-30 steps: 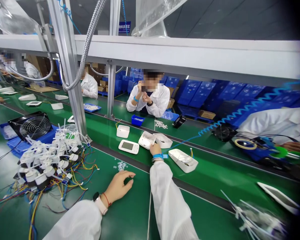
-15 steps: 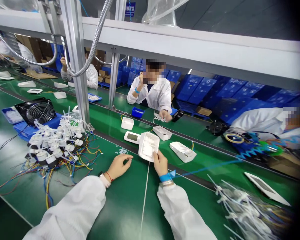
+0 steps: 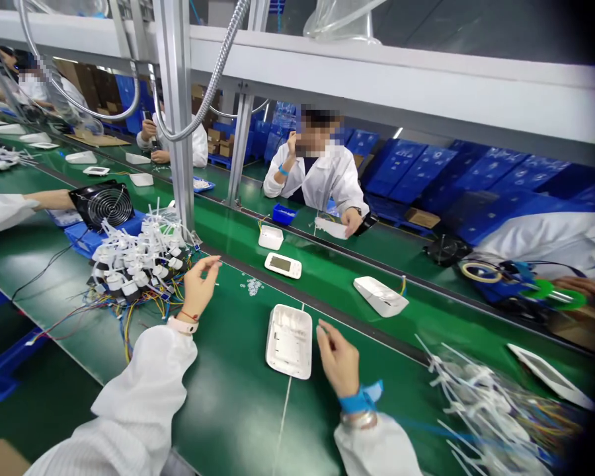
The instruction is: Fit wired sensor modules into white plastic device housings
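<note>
A white plastic housing [image 3: 289,342] lies open side up on the green table [image 3: 228,396]. Just right of it is my right hand [image 3: 338,360], fingers apart and off the housing, a blue band at its wrist. My left hand [image 3: 201,284] is raised beside the pile of white parts with coloured wires [image 3: 139,264]; its thumb and fingers are apart and nothing shows between them. Small clear rings [image 3: 253,286] lie in a loose heap between my left hand and the housing. A white unit with a grey screen [image 3: 282,265] rests on the belt beyond.
More white housings [image 3: 381,296] sit on the green belt. A black fan [image 3: 104,203] stands at the left, a person's hand [image 3: 54,199] touching it. Wired parts [image 3: 490,410] lie at the right. A metal post [image 3: 177,119] rises near the belt; another person [image 3: 317,165] sits opposite.
The housing left my right hand and now lies on the table. My right hand has drawn back from it. My left hand has moved left towards the wired pile. Another person's arm has appeared at left.
</note>
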A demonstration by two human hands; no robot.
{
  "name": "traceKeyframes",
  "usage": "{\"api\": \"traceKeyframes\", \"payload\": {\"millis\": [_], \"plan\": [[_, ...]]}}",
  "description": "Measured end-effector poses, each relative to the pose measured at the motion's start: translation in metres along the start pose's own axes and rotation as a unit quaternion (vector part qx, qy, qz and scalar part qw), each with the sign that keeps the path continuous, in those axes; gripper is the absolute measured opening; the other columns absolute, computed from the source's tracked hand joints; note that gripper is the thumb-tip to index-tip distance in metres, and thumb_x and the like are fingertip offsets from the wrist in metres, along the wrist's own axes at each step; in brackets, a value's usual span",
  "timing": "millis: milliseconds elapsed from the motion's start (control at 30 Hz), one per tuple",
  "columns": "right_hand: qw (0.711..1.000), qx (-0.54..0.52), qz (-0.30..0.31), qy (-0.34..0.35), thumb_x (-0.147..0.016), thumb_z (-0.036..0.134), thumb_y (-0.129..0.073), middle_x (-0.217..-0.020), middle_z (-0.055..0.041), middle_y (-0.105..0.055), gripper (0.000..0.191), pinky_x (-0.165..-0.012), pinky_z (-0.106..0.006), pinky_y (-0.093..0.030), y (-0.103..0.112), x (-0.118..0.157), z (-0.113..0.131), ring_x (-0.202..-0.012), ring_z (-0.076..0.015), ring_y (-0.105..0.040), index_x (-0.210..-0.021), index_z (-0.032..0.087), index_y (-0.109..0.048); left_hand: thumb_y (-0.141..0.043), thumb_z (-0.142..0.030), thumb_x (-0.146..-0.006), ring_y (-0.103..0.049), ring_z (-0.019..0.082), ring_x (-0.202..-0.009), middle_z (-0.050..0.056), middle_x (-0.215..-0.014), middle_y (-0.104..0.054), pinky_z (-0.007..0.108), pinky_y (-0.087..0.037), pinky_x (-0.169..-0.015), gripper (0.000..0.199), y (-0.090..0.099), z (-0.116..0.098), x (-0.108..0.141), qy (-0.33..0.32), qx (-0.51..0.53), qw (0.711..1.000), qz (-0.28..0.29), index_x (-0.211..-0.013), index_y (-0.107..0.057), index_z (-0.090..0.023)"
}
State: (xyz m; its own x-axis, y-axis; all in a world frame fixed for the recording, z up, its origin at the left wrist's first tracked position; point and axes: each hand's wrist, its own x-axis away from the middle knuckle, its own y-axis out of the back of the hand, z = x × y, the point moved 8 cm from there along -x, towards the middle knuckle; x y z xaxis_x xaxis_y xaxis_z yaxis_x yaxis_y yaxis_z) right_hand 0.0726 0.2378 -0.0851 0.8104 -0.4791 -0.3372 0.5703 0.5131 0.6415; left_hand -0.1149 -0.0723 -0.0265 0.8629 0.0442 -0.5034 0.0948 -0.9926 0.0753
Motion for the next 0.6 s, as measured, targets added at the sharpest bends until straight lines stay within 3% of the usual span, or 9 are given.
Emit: {"api": "traceKeyframes", "payload": {"millis": [100,233,333,467,600], "plan": [[0.994,-0.100,0.040,0.031,-0.078,0.050,-0.048,-0.073,-0.0069,-0.063,0.037,-0.063,-0.029,-0.044,-0.017,-0.062,0.003,-0.066,-0.0186,-0.056,-0.078,0.016,-0.064,-0.054,-0.035,-0.079,-0.061,0.017,-0.079,0.007,-0.083,-0.065,0.029,-0.048,-0.074,0.028,0.025,0.008,-0.003,0.018,0.013,0.999,-0.049,-0.095,-0.062,-0.013],[0.977,-0.113,0.132,0.120,-0.068,0.048,-0.060,-0.080,-0.0064,-0.062,0.030,-0.079,-0.034,-0.042,-0.070,-0.124,0.028,-0.080,-0.0211,-0.056,-0.063,0.019,-0.062,-0.053,-0.036,-0.080,-0.060,0.017,-0.079,0.008,-0.086,-0.065,0.029,-0.048,-0.073,0.028,0.049,0.001,0.003,-0.007,-0.013,0.996,-0.083,-0.095,-0.062,-0.014],[0.956,-0.104,0.199,0.188,-0.065,0.041,-0.064,-0.081,-0.0056,-0.062,0.021,-0.086,-0.038,-0.038,-0.109,-0.136,0.052,-0.085,-0.0228,-0.054,-0.061,0.020,-0.064,-0.053,-0.034,-0.080,-0.060,0.017,-0.077,0.007,-0.085,-0.065,0.029,-0.048,-0.073,0.024,0.073,-0.007,0.019,-0.015,-0.079,0.994,-0.072,-0.091,-0.063,-0.015],[0.933,-0.073,0.248,0.252,-0.070,0.037,-0.061,-0.079,-0.0056,-0.058,0.016,-0.082,-0.039,-0.038,-0.140,-0.133,0.064,-0.082,-0.0228,-0.051,-0.067,0.021,-0.066,-0.055,-0.032,-0.079,-0.060,0.017,-0.075,0.004,-0.083,-0.067,0.028,-0.047,-0.071,0.018,0.112,-0.012,0.045,-0.020,-0.212,0.976,-0.036,-0.084,-0.066,-0.018],[0.922,-0.026,0.248,0.295,-0.077,0.034,-0.052,-0.080,-0.0061,-0.055,0.020,-0.078,-0.036,-0.039,-0.153,-0.129,0.063,-0.080,-0.0214,-0.051,-0.070,0.020,-0.064,-0.055,-0.038,-0.078,-0.059,0.018,-0.073,0.005,-0.081,-0.065,0.029,-0.045,-0.070,0.024,0.156,-0.017,0.031,-0.037,-0.363,0.927,-0.080,-0.088,-0.063,-0.017]]}}
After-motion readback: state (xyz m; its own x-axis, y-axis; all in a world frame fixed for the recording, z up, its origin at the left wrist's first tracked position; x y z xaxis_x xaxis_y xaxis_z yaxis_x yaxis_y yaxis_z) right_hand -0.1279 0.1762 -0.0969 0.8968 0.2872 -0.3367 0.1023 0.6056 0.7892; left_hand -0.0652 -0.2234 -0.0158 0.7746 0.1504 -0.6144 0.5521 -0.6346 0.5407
